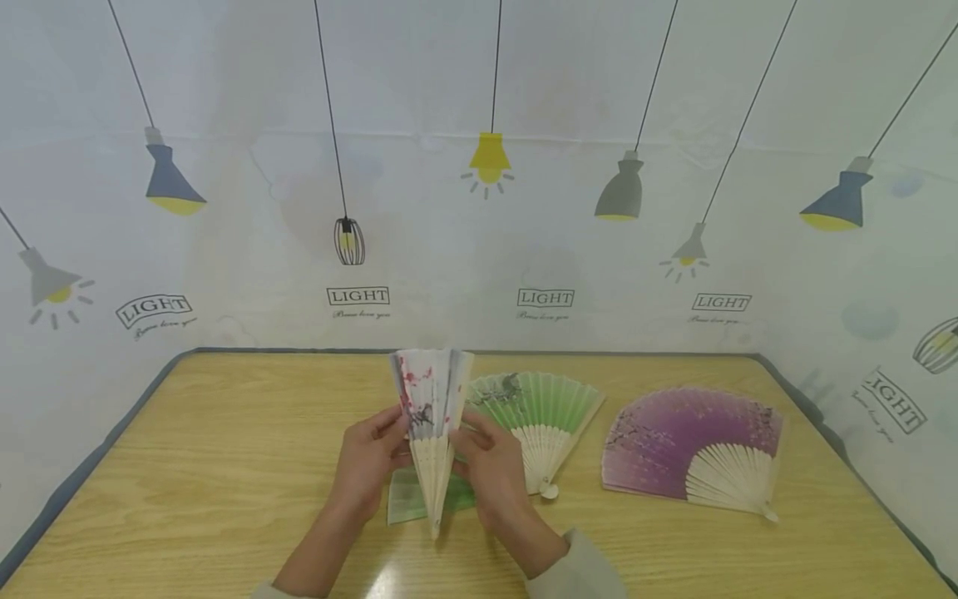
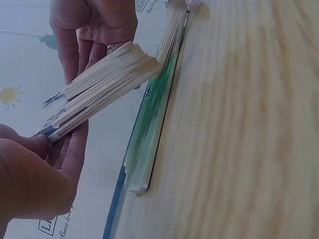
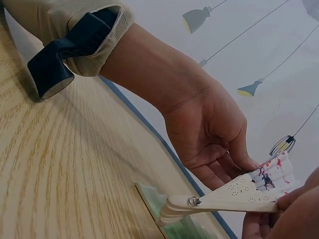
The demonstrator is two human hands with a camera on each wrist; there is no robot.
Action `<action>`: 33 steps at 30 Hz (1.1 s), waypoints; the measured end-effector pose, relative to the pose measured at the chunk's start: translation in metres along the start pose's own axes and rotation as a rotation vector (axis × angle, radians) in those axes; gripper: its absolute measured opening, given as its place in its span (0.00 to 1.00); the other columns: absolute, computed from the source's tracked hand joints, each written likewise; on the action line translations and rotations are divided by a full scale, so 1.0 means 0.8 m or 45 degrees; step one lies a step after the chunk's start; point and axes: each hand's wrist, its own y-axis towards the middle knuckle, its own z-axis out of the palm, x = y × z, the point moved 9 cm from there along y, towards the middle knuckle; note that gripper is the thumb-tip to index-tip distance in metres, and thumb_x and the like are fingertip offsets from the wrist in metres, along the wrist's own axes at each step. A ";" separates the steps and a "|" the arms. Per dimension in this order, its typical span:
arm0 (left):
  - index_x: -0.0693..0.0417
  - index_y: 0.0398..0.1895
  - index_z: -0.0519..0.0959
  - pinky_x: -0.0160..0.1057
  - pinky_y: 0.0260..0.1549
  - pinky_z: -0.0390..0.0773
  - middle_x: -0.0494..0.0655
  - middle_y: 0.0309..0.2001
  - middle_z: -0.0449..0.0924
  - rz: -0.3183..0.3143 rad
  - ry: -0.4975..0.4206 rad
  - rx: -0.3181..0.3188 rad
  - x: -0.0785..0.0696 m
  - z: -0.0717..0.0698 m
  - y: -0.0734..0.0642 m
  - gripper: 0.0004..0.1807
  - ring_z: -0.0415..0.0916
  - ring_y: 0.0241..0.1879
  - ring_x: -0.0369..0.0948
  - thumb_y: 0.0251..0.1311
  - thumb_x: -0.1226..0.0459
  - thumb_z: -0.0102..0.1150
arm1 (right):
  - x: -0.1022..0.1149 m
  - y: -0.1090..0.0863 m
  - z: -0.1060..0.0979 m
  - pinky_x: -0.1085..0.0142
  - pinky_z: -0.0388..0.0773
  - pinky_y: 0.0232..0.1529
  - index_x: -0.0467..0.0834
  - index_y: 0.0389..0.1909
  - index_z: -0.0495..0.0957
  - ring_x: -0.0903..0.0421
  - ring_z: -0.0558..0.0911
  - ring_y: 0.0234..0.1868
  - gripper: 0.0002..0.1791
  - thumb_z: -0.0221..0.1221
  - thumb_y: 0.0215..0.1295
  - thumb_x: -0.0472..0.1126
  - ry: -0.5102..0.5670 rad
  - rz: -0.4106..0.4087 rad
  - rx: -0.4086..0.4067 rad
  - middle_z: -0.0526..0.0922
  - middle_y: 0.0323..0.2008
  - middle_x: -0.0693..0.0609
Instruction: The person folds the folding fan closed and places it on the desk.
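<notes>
While the left hand [image 1: 364, 459] and right hand [image 1: 496, 459] pinch opposite sides of a white fan [image 1: 432, 399] printed with red blossoms, it is partly spread above the worktop [image 1: 232, 466], its riveted end toward the person. Beneath and behind it lies a green fan [image 1: 550, 408], opened wide, partly hidden. Farther right, a purple fan [image 1: 662, 437] lies spread.

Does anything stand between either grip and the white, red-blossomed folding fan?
Nothing visible does: the left grip and right grip both hold the white, red-blossomed folding fan directly. The green pleated folding fan lies below it.
</notes>
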 end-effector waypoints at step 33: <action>0.67 0.54 0.77 0.41 0.38 0.84 0.59 0.46 0.79 0.035 0.056 -0.072 -0.006 -0.003 -0.001 0.15 0.80 0.40 0.45 0.66 0.69 0.56 | -0.005 -0.001 0.008 0.57 0.79 0.53 0.36 0.62 0.70 0.50 0.79 0.50 0.21 0.55 0.69 0.34 -0.025 0.036 0.073 0.80 0.47 0.41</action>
